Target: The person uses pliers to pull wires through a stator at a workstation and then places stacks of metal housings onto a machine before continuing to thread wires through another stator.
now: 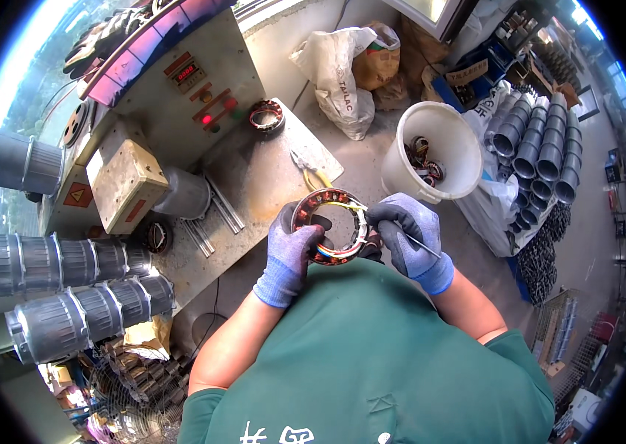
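Observation:
My left hand (287, 251), in a grey-and-lilac work glove, is closed around the left side of a motor stator (333, 195). The stator is a dark ring with copper windings, held tilted in front of my chest. White, yellow, red and blue lead wires (344, 251) run along its inner edge. At the ring's right side, the gloved fingertips of my right hand (415, 235) are at or close to the wires; I cannot tell if they pinch one. A thin metal rod (422, 246) is gripped across that palm, sticking out toward the wrist.
On the bench (254, 203) at left lie yellow-handled pliers (316, 176), metal rods (224, 206) and another stator (266, 118). Behind stands a machine with a lit panel (206, 96). A white bucket (399, 148) holds stators. Grey cylindrical housings (542, 148) are stacked right; others (91, 314) lie left.

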`<action>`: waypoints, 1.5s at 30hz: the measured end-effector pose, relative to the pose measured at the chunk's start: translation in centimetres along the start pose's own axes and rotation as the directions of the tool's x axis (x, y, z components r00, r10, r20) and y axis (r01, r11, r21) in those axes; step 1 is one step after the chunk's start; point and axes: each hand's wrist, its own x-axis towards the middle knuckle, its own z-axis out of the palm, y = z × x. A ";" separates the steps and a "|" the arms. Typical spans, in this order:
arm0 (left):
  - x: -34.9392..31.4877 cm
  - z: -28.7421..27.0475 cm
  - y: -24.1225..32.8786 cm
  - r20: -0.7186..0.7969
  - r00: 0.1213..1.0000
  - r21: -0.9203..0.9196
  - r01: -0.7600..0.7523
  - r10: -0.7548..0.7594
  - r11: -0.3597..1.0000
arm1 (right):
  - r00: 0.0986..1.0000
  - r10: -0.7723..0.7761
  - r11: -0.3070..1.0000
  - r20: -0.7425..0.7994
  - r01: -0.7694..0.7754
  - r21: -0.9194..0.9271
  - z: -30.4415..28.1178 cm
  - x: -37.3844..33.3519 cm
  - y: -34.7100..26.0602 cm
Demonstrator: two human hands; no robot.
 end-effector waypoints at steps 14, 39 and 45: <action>-0.1 -0.5 0.7 0.052 0.999 -0.046 -0.012 0.014 0.999 | 0.952 0.279 0.765 0.130 -0.302 0.569 1.1 -0.5 1.4; -0.2 1.1 0.0 -0.064 0.998 -0.034 -0.015 0.013 0.999 | 0.987 -0.161 0.975 0.013 0.161 -0.154 -0.8 0.2 0.0; -0.9 1.4 0.6 -0.037 0.998 -0.046 0.040 -0.042 0.998 | 0.977 -0.184 0.974 -0.108 0.166 -0.156 -1.7 -0.2 0.0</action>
